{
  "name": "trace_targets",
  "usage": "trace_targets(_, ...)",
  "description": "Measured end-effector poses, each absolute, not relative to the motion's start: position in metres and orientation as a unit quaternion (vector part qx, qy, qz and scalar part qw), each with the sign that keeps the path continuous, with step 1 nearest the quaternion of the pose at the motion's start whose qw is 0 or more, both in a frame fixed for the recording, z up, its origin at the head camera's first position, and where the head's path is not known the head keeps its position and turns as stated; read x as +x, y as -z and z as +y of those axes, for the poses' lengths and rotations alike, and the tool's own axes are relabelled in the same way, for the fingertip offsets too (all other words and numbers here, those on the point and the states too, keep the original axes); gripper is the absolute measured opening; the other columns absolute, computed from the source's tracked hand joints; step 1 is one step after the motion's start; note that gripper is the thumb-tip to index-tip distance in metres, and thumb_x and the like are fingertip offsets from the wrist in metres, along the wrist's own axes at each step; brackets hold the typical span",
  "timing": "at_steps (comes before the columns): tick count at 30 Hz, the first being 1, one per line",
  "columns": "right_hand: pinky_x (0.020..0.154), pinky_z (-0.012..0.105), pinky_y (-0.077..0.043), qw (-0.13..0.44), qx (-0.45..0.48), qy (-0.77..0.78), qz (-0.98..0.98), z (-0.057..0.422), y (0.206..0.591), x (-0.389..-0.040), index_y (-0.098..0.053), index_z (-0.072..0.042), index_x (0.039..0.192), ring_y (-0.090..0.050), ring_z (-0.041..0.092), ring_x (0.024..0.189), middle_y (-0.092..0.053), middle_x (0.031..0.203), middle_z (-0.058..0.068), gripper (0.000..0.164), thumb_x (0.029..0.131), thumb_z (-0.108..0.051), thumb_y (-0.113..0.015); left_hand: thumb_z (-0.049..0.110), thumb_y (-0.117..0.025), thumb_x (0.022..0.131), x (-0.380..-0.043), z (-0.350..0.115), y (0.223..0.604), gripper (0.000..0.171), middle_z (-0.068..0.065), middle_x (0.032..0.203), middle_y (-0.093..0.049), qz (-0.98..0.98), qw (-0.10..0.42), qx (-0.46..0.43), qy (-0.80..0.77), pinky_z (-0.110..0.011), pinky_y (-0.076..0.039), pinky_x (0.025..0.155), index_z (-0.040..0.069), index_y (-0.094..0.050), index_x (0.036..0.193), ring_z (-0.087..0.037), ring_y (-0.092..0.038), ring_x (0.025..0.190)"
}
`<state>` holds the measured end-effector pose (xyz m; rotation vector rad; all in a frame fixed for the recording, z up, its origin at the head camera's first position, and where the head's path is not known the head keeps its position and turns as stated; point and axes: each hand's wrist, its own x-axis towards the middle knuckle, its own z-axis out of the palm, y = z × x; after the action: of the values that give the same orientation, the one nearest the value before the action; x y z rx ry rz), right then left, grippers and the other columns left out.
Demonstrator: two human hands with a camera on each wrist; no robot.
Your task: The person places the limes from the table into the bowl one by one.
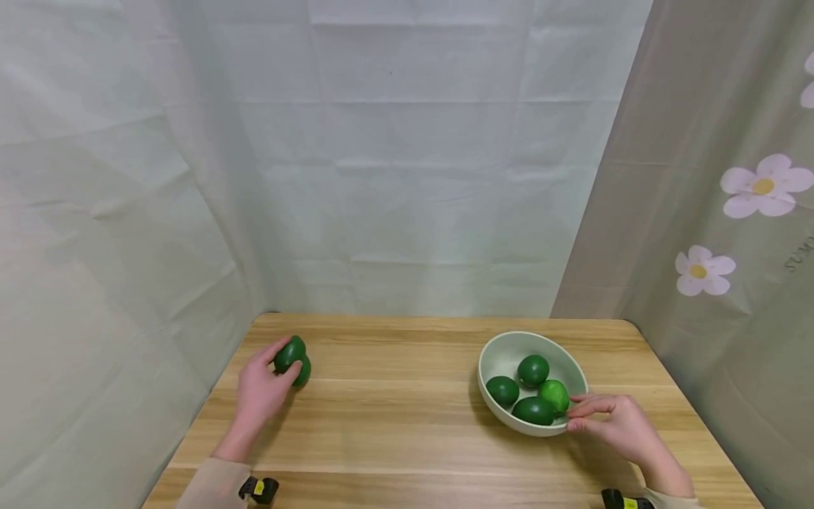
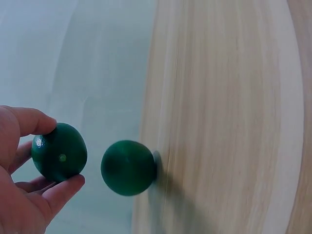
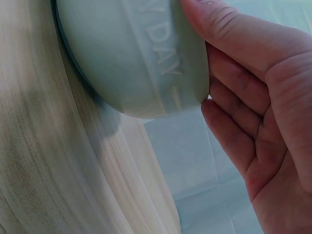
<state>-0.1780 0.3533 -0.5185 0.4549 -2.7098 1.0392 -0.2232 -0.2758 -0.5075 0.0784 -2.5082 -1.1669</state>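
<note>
My left hand (image 1: pixel 263 387) holds a smooth dark green avocado (image 2: pixel 59 152) between thumb and fingers, lifted off the table. Close by, a second dark green avocado (image 2: pixel 128 168) rests on the wood, partly hidden by the hand in the head view. At the right stands a pale green bowl (image 1: pixel 509 348), which my right hand (image 1: pixel 620 428) grips by its near right rim, thumb outside. Inside lie several dark green avocados (image 1: pixel 534 411) and one brighter green, lime-like fruit (image 1: pixel 554 396). Raised letters (image 3: pixel 163 48) show on the bowl's side in the right wrist view.
The wooden table (image 1: pixel 394 403) has rounded far corners. Pale creased cloth (image 1: pixel 413 177) hangs behind it and along the left side. On the right hangs a curtain with printed white flowers (image 1: pixel 766 186). A dark strap device (image 1: pixel 259 489) sits at each wrist.
</note>
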Motion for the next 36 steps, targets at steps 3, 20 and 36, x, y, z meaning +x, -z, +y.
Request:
trace_targets(3, 0.093, 0.004, -0.039, 0.102, 0.156, -0.354, -0.916, 0.353, 0.519, -0.178, -0.086, -0.028, 0.084, -0.071, 0.005, 0.106, -0.082, 0.104, -0.003, 0.015, 0.075, -0.025, -0.098, 0.008, -0.077, 0.097, -0.225, -0.271, 0.507, 0.053, -0.029, 0.143, -0.061, -0.889, 0.188, 0.024, 0.418, -0.045, -0.06, 0.089, 0.002, -0.063, 0.147, -0.046, -0.061, 0.127)
trace_targets(20, 0.093, 0.002, -0.038, 0.117, 0.173, -0.362, -0.908, 0.354, 0.52, -0.179, -0.086, -0.027, 0.084, -0.072, 0.005, 0.104, -0.082, 0.1, -0.004, 0.017, 0.074, -0.021, -0.098, 0.008, -0.08, 0.094, -0.233, -0.252, 0.511, 0.052, -0.026, 0.142, -0.064, -0.876, 0.198, 0.002, 0.439, -0.056, -0.055, 0.096, 0.003, -0.066, 0.145, -0.045, -0.062, 0.125)
trace_targets(36, 0.093, 0.002, -0.038, 0.113, 0.172, -0.362, -0.909, 0.354, 0.519, -0.179, -0.086, -0.027, 0.084, -0.072, 0.005, 0.104, -0.082, 0.101, -0.003, 0.016, 0.075, -0.023, -0.099, 0.009, -0.083, 0.093, -0.238, -0.228, 0.509, 0.052, -0.022, 0.141, -0.065, -0.867, 0.188, -0.004, 0.461, -0.025, -0.053, 0.084, 0.005, -0.069, 0.143, -0.038, -0.064, 0.121)
